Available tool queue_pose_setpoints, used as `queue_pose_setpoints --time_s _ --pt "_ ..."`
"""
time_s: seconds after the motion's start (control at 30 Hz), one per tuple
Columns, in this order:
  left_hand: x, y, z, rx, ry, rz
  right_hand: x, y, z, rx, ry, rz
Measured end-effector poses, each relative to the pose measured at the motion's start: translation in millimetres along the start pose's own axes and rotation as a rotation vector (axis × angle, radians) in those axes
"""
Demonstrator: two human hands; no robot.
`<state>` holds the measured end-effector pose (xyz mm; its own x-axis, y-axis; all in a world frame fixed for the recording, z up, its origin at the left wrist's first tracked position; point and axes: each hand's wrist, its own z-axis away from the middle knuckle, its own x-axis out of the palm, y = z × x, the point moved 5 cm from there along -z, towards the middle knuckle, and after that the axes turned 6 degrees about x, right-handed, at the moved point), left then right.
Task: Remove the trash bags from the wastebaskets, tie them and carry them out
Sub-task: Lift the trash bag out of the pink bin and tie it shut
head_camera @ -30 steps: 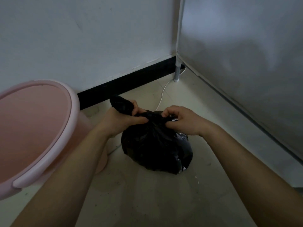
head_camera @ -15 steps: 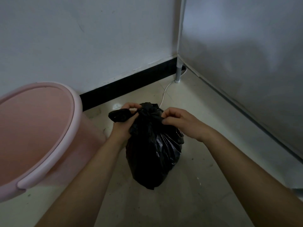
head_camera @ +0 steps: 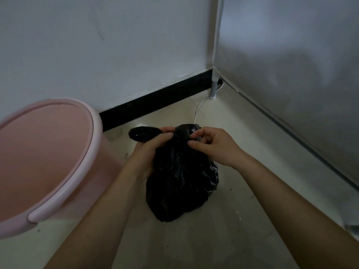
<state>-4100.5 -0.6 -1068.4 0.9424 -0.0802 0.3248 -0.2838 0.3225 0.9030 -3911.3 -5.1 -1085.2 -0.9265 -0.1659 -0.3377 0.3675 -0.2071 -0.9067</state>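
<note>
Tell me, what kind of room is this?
Probably a corner of an indoor room: a pink wastebasket and black trash bag on a pale floor, by a white wall with black baseboard.

No text, label, brand, number or sign can be read anywhere here.

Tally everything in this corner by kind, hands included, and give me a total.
black trash bag: 1
pink wastebasket: 1
white cable: 1
hands: 2, the left hand and the right hand
Total: 5
</note>
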Motion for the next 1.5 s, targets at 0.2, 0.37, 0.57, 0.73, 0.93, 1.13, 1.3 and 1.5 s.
queue_pose_setpoints --time_s 0.2,0.37,0.57,0.73,0.93,1.13,1.3,1.5 --pt "-8.8 -0.6 -4.6 0.092 0.101 -0.139 1.6 0.6 2.9 0.053 -0.052 0.016" --pt "-9.6 4.5 -3.8 0.114 0.118 -0.079 -6.3 -2.3 2.5 0.015 0.019 -0.039" --pt "2.3 6.2 3.4 0.126 0.088 -0.087 -5.8 -21.7 5.5 -0.111 -0.027 -0.104" --pt "6.4 16.6 2.4 0.183 0.007 -0.121 -12.9 -31.0 6.3 -0.197 0.015 0.121" --pt "-0.4 33.4 -6.0 0.310 0.014 -0.275 -24.1 -51.9 10.6 -0.387 0.115 0.586" --pt "-32.2 8.9 -8.8 0.252 0.150 -0.306 -36.4 -4.0 13.5 -0.552 0.376 1.163" --pt "-32.4 -18.5 -8.8 0.163 0.179 -0.287 -37.3 41.5 12.8 -0.296 0.438 0.766" --pt "-31.8 -36.9 -9.2 0.025 0.231 -0.499 -12.9 89.1 20.2 0.394 0.385 -0.110"
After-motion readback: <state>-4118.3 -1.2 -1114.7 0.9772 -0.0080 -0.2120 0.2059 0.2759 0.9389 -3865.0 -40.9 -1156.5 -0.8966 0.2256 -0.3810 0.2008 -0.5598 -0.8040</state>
